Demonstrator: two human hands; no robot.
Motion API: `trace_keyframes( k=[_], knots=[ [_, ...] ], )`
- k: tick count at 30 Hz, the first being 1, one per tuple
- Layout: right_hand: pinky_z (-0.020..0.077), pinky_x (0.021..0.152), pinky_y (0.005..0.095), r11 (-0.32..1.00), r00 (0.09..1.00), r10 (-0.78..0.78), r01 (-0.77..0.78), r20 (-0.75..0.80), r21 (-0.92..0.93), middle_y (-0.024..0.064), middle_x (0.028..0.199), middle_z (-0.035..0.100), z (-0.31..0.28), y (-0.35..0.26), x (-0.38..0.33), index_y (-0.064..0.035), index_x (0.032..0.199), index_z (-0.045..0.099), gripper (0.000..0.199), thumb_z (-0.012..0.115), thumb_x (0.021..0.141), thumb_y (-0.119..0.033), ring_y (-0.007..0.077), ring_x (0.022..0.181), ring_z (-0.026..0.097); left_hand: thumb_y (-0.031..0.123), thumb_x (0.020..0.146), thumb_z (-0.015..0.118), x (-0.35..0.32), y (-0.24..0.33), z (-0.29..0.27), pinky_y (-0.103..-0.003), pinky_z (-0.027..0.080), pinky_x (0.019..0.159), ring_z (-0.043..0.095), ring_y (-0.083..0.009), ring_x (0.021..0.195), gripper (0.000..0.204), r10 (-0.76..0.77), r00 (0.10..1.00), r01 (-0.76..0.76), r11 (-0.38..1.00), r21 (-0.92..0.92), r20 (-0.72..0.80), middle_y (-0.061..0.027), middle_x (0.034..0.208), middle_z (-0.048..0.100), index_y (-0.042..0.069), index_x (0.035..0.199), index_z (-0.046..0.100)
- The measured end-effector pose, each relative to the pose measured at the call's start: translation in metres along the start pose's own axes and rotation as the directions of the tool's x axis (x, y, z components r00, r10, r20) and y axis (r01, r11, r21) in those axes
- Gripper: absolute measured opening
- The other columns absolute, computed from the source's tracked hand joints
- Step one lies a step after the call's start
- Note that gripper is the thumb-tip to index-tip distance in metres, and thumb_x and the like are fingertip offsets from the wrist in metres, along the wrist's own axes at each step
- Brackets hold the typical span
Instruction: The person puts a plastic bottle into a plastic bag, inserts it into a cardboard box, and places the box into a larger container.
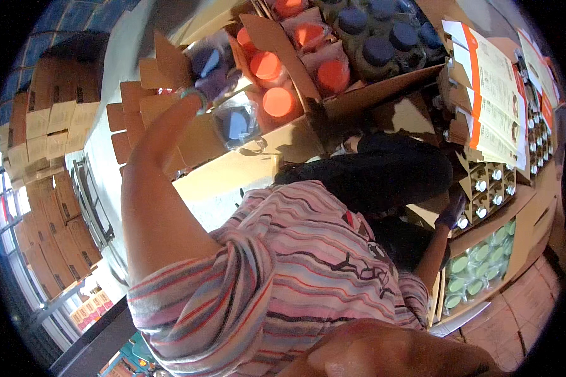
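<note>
My left hand, in a dark purple glove, reaches over an open cardboard box. Its fingers look spread, beside a dark-lidded jar in clear wrap. Another wrapped dark-lidded jar sits just below the hand. Orange-lidded jars stand to its right, past a cardboard divider. At the right, my right hand, gloved too, is beside a carton of white-capped bottles. Its fingers are mostly hidden, so whether it grips a bottle does not show.
More wrapped jars with dark lids fill a box at the back. Printed cardboard sheets lie over bottle cartons at the right. Below them is a box of green-lidded containers. Stacked brown cartons stand far left.
</note>
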State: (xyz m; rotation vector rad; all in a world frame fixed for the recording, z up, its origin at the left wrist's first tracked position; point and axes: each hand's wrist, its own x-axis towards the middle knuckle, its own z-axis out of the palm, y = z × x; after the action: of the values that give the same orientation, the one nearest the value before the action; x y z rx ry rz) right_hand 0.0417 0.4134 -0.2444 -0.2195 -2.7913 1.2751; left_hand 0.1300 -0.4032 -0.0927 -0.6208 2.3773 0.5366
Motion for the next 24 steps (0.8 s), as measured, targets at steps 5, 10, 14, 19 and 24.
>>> trace_keyframes(
  k=[5,10,14,19,24],
  knots=[
    [0.0386,0.099,0.0433,0.933,0.972,-0.213,0.232,0.095,-0.277,0.0168,0.13,0.05,0.008,0.013,-0.003,-0.0049,0.13,0.048,0.039,0.048,0.094,-0.017,0.0319,0.119,0.047,0.024,0.095,0.042,-0.007,-0.065,0.103,-0.039,0.029,0.11,0.04,-0.0313,0.128,0.044,0.486,0.77,-0.142,0.761,0.633,-0.413,-0.0236,0.134,0.045,0.002,0.134,0.042],
    [0.0405,0.098,0.0407,0.672,0.957,-0.162,0.284,0.239,-0.684,0.0168,0.13,0.05,-0.011,0.055,0.006,-0.0057,0.132,0.046,0.04,0.049,0.096,-0.021,0.031,0.117,0.049,0.023,0.088,0.05,0.071,-0.039,0.093,-0.045,0.044,0.093,0.056,-0.0377,0.108,0.04,0.284,0.937,-0.232,0.942,0.244,-0.206,-0.0279,0.119,0.054,0.002,0.122,0.051],
    [0.0395,0.099,0.0372,0.88,0.944,0.271,-0.323,0.19,0.347,0.0153,0.132,0.051,0.039,-0.061,0.001,0.002,0.125,0.053,0.044,0.051,0.095,-0.03,0.0271,0.115,0.05,0.025,0.09,0.05,0.059,-0.093,0.127,-0.046,0.048,0.086,0.059,-0.0395,0.1,0.037,0.11,0.987,-0.043,0.885,0.464,-0.12,-0.0252,0.116,0.056,0.005,0.121,0.051],
    [0.0435,0.095,0.0379,0.991,0.997,-0.004,-0.007,0.082,0.131,0.0167,0.121,0.059,0.031,-0.039,-0.002,0.0044,0.118,0.058,0.042,0.05,0.094,-0.029,0.028,0.108,0.055,0.023,0.089,0.053,0.023,-0.022,0.114,-0.042,0.047,0.086,0.059,-0.0334,0.097,0.034,0.189,0.722,-0.138,0.982,0.129,-0.665,-0.0199,0.105,0.059,0.009,0.121,0.051],
    [0.0367,0.102,0.0371,0.948,0.939,0.298,-0.313,0.174,0.065,0.0128,0.134,0.05,0.018,0.027,0.01,-0.0046,0.136,0.044,0.052,0.049,0.093,-0.034,0.0271,0.121,0.047,0.034,0.086,0.055,0.043,-0.015,0.05,-0.046,0.032,0.105,0.036,-0.0394,0.128,0.057,-0.064,0.329,-0.321,0.931,-0.176,-0.942,-0.0286,0.134,0.038,0.001,0.131,0.039]
  ],
)
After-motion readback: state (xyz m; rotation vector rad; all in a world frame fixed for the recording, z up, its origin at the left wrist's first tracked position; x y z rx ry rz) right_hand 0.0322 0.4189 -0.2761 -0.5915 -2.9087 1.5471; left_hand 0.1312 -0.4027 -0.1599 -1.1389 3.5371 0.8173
